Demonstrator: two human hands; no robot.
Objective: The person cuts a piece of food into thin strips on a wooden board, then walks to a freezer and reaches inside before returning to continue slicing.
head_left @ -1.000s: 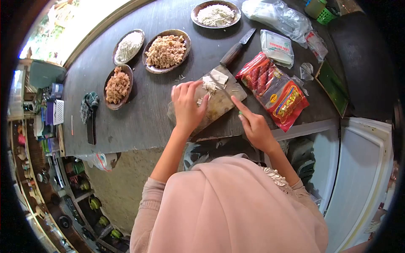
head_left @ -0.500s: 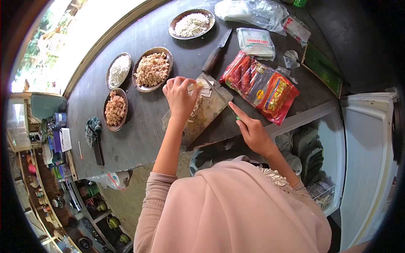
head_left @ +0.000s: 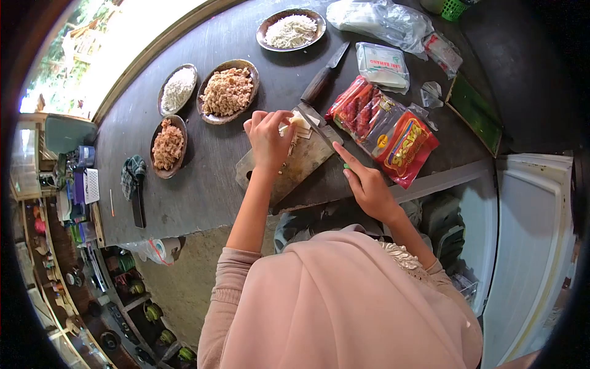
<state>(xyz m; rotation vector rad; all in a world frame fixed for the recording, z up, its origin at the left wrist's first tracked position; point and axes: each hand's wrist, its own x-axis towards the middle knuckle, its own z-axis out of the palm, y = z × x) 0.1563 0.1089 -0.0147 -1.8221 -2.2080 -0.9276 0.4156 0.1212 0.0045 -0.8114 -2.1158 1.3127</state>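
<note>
My right hand (head_left: 367,184) is closed around the green handle of a knife, its forefinger stretched along the top. The thin knife blade (head_left: 316,126) crosses the upper part of the cutting board (head_left: 292,175). At the board's far end, the bent fingers of my left hand (head_left: 270,138) pinch a small pale piece (head_left: 284,130), partly hidden by the fingers. Beside it lie flat white pieces (head_left: 302,125) and small cut strips, left of the blade.
Bowls of minced food (head_left: 226,92), reddish mince (head_left: 168,146), white shreds (head_left: 178,90) and more shreds (head_left: 291,32) stand beyond. A second knife (head_left: 316,85), a red sausage packet (head_left: 409,147) and a white packet (head_left: 382,64) lie right; a black-handled item (head_left: 139,203) lies left.
The view has shifted a little. My left hand is still at the pale pieces, and the knife blade has come closer to them.
</note>
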